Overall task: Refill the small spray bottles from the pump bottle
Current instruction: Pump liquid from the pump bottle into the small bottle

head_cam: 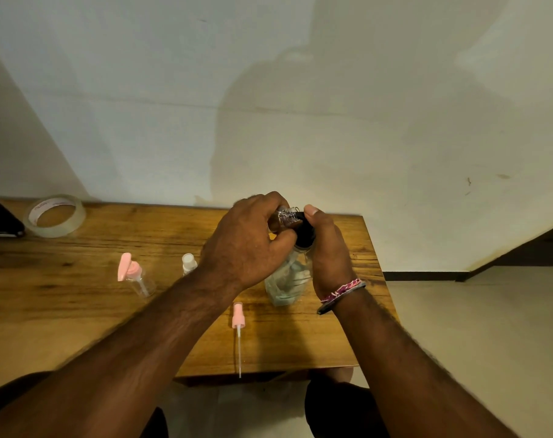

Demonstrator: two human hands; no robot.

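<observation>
Small bottle (pixel 284 217) in left hand (pixel 246 245), at pump nozzle (pixel 300 214).

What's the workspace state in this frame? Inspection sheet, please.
Surface: wooden table against a pale wall.
Job's things: pump bottle upright with a black pump head; small open bottle held tilted at the pump's spout; pink spray head lying loose with its tube over the near edge; pink-capped clear bottle and white-capped bottle standing at left.
Clutter: tape roll; dark object at far left, unclear.
Grip: left hand holds the small bottle; right hand on the pump head.
Cables: nothing seen.
Surroundings: pale floor at right.
</observation>
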